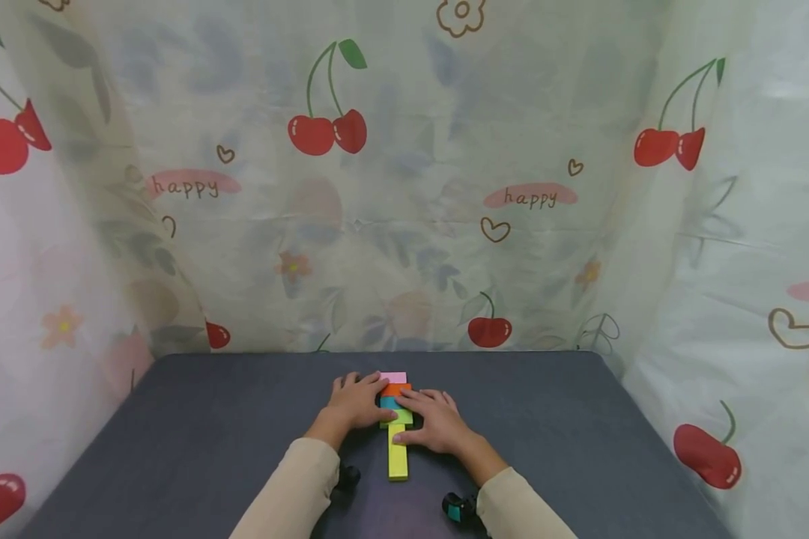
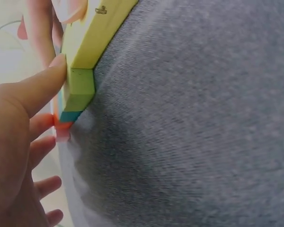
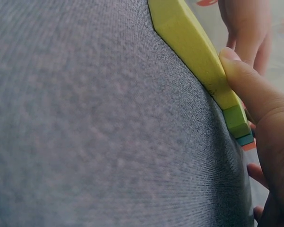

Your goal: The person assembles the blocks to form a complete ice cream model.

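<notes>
A row of coloured wooden blocks lies on the dark cloth in the head view. From far to near come a pink block (image 1: 394,377), an orange block (image 1: 396,389), a blue block (image 1: 389,403), a green block (image 1: 404,416) and a long yellow block (image 1: 398,464) pointing toward me. My left hand (image 1: 359,403) rests along the row's left side, thumb on the green block (image 2: 81,84) and fingers by the far blocks. From the right, my right hand (image 1: 441,424) touches the row with extended fingers, its thumb on the yellow block (image 3: 194,47). Fingers cover parts of several blocks.
The dark cloth-covered table (image 1: 532,427) reaches back to a hanging curtain (image 1: 391,262) printed with cherries, which also encloses both sides. Black wrist devices (image 1: 460,509) sit below both wrists, near the light sleeves.
</notes>
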Demonstrator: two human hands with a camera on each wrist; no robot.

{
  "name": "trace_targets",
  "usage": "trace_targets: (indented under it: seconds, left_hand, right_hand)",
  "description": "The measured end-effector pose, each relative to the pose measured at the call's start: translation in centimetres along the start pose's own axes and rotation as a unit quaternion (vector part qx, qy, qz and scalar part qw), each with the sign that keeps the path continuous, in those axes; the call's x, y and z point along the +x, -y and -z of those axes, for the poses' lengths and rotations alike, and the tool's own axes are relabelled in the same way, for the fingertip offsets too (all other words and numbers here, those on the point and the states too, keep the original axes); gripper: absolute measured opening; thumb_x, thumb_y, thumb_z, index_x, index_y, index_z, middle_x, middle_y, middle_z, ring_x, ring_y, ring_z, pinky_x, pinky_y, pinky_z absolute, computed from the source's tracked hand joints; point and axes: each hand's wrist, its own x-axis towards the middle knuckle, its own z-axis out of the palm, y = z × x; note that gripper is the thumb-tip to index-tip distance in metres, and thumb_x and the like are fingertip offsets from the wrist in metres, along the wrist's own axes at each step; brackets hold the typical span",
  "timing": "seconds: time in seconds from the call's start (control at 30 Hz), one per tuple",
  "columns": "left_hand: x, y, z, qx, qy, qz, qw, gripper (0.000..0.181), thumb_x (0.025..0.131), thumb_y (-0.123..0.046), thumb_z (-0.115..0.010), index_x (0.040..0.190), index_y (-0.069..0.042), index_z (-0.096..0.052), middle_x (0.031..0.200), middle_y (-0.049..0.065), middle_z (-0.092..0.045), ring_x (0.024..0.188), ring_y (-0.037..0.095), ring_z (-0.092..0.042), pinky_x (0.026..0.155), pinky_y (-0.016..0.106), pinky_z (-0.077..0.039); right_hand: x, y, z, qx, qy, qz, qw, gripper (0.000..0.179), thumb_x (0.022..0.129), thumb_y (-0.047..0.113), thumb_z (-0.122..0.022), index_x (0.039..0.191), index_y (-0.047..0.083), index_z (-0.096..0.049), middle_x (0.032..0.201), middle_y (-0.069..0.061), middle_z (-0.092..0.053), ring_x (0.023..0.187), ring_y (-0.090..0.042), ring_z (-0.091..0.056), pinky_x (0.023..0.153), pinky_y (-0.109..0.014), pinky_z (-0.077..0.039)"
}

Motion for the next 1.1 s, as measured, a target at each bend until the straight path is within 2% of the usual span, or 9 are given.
trace_targets:
  seconds: [0.3, 0.5, 0.77, 1.03, 1.1]
  left_hand:
    - [0.3, -0.6, 0.8, 0.016, 0.048, 0.016, 0.9986, 0.076, 0.083, -0.058, -0.068, 0.147, -0.024, -0.046, 0.153, 0.003, -0.038, 0.137, 0.039, -0.027, 0.110, 0.060, -0.013]
    - [0.2, -1.2, 1.6, 0.024, 0.057, 0.016, 0.9980, 0.075, 0.082, -0.057, -0.069, 0.146, -0.024, -0.047, 0.152, 0.003, -0.039, 0.138, 0.039, -0.026, 0.110, 0.061, -0.012]
    - [0.6, -1.3, 1.6, 0.040, 0.053, 0.009, 0.9977, 0.074, 0.081, -0.058, -0.070, 0.144, -0.024, -0.050, 0.150, 0.002, -0.042, 0.139, 0.039, -0.025, 0.110, 0.061, -0.011]
    - [1.0, -1.1, 1.5, 0.073, 0.030, -0.012, 0.9968, 0.074, 0.077, -0.059, -0.073, 0.139, -0.023, -0.056, 0.144, 0.002, -0.048, 0.136, 0.038, -0.030, 0.110, 0.064, -0.009]
    - [1.1, -1.0, 1.5, 0.076, 0.017, -0.023, 0.9967, 0.073, 0.076, -0.058, -0.074, 0.138, -0.023, -0.057, 0.142, 0.002, -0.050, 0.135, 0.038, -0.032, 0.109, 0.065, -0.008]
  right_hand:
    - [0.0, 0.1, -0.1, -0.001, 0.003, -0.003, 1.0000, 0.081, 0.080, 0.069, -0.062, 0.147, 0.026, -0.045, 0.154, 0.005, -0.036, 0.136, -0.031, -0.032, 0.108, -0.064, -0.013]
    - [0.0, 0.1, 0.0, 0.001, 0.000, 0.000, 1.0000, 0.080, 0.081, 0.066, -0.064, 0.147, 0.026, -0.046, 0.153, 0.004, -0.037, 0.136, -0.033, -0.033, 0.108, -0.064, -0.013]
    - [0.4, 0.4, 0.5, -0.026, 0.008, -0.001, 0.9996, 0.079, 0.079, 0.066, -0.066, 0.145, 0.027, -0.049, 0.151, 0.003, -0.041, 0.130, -0.029, -0.038, 0.108, -0.061, -0.018]
    - [1.0, 0.8, 1.2, -0.058, -0.018, 0.015, 0.9981, 0.068, 0.079, 0.057, -0.072, 0.136, 0.021, -0.060, 0.139, 0.001, -0.054, 0.122, -0.027, -0.041, 0.106, -0.059, -0.022]
    - [1.0, 0.6, 1.3, -0.051, -0.041, 0.018, 0.9977, 0.063, 0.081, 0.054, -0.073, 0.133, 0.019, -0.062, 0.136, 0.000, -0.057, 0.120, -0.027, -0.043, 0.105, -0.058, -0.024]
